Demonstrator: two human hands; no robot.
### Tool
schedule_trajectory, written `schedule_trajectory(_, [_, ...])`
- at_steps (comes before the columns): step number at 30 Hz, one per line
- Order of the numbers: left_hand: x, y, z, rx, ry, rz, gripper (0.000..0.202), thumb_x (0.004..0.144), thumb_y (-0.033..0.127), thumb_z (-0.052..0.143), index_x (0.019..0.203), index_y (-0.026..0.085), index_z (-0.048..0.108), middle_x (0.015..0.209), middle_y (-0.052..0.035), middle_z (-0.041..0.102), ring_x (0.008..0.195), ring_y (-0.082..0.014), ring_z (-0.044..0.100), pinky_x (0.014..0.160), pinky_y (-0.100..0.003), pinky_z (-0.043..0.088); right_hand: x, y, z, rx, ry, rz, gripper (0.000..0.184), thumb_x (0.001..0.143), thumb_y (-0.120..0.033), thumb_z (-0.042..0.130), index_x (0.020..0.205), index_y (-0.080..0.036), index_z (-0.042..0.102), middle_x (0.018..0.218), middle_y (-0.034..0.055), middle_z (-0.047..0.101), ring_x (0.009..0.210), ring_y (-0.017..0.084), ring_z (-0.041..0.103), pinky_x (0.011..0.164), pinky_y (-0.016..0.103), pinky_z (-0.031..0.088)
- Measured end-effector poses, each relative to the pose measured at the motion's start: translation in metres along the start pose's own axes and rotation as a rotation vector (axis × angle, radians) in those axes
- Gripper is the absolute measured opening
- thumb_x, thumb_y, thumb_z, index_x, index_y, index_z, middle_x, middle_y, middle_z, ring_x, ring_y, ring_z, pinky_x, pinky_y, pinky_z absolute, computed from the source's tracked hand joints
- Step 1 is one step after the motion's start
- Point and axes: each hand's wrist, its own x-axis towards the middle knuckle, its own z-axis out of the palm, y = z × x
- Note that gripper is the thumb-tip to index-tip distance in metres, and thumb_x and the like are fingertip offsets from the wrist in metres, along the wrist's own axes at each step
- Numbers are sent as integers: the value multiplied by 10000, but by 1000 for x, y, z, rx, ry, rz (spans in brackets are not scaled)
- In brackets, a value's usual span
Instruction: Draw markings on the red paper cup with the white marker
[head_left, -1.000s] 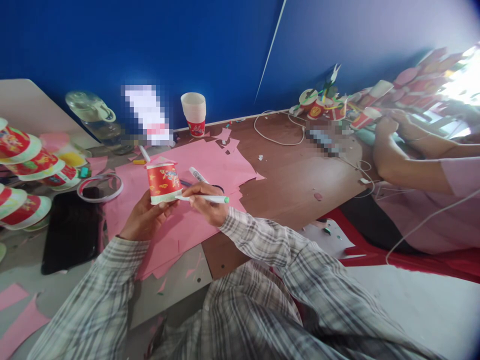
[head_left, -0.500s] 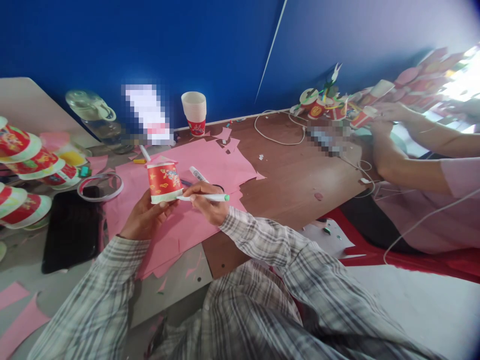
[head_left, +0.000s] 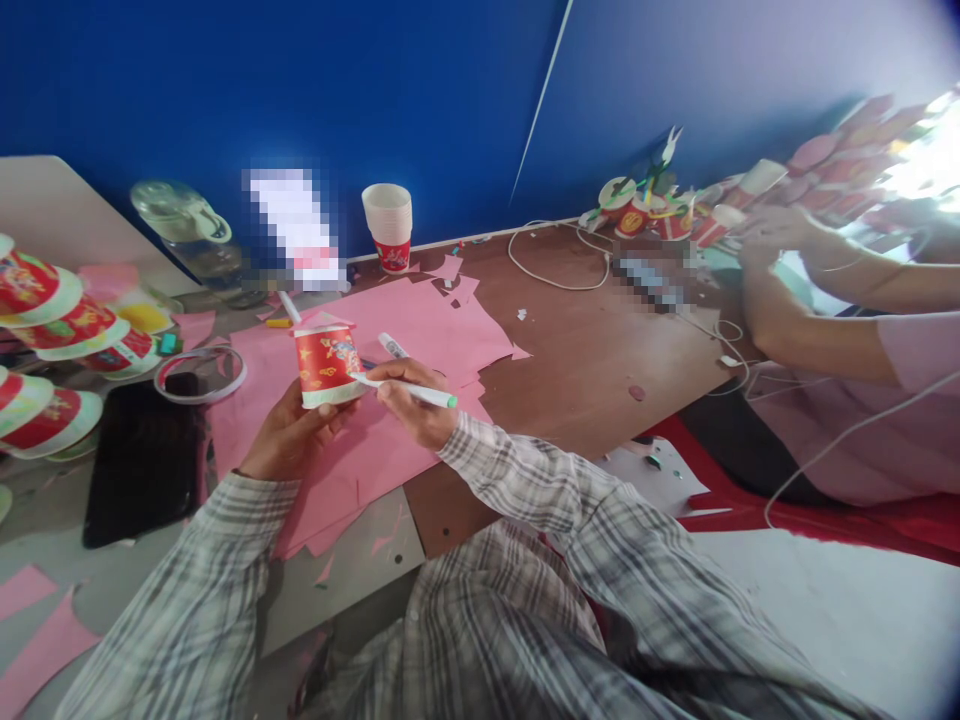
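Note:
A red patterned paper cup, turned upside down with its pale rim lowest, is held from below by my left hand. Pink paper and a white stick-like piece show at its top. My right hand is closed round a white marker with a green end; its tip is at the cup's right side, just above the rim. Whether the tip touches the cup I cannot tell. Beneath both hands lie pink paper sheets. A white marker cap or second marker rests behind my right fingers.
On the left are decorated cups, a tape roll, a black phone and a clear bottle. Stacked cups stand by the blue wall. At right, another person's hands work near more cups and a white cable.
The marker's tip has moved slightly up from the cup's rim, and the marker tilts more. My left hand and the cup stay put. The other person's hands have shifted a little.

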Motion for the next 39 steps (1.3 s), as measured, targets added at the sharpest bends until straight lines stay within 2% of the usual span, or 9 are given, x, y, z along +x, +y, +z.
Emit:
schedule_trajectory(6, [1, 0, -1, 4, -18, -2, 579, 562, 266, 698, 1100, 185, 500, 1117, -129, 545, 1019, -279, 510, 890, -490, 335, 0, 3, -2, -55, -82, -89, 241, 848, -288, 469, 972, -130, 603, 840, 51, 621, 716, 101, 556, 683, 241, 477])
schedule_trajectory(17, [1, -3, -4, -14, -17, 9, 537, 580, 239, 684, 1085, 196, 506, 1071, -107, 567, 1001, -259, 521, 897, -480, 333, -1, 7, 1, -103, -55, -129, 227, 860, -270, 459, 970, -135, 604, 815, 43, 597, 709, 104, 544, 697, 253, 478])
schedule_trajectory(22, [3, -5, -7, -22, -19, -8, 564, 562, 245, 697, 1088, 198, 499, 1080, -113, 568, 998, -261, 526, 888, -480, 343, 0, 9, 0, -106, -53, -122, 227, 860, -257, 460, 982, -131, 605, 822, 44, 600, 718, 102, 550, 713, 254, 482])
schedule_trajectory(30, [0, -2, -2, -21, -8, -6, 543, 576, 225, 686, 1086, 202, 500, 1097, -103, 563, 1010, -247, 519, 905, -465, 332, 0, 10, 0, -145, -47, -138, 234, 867, -271, 447, 981, -131, 596, 857, 51, 624, 737, 99, 571, 722, 246, 499])
schedule_trajectory(39, [1, -4, -4, -24, -1, 5, 535, 577, 215, 686, 1078, 187, 502, 1092, -119, 569, 976, -240, 538, 877, -445, 358, -2, 9, -1, -109, -91, -84, 214, 832, -249, 443, 862, -126, 616, 859, 64, 670, 737, 123, 604, 717, 286, 524])
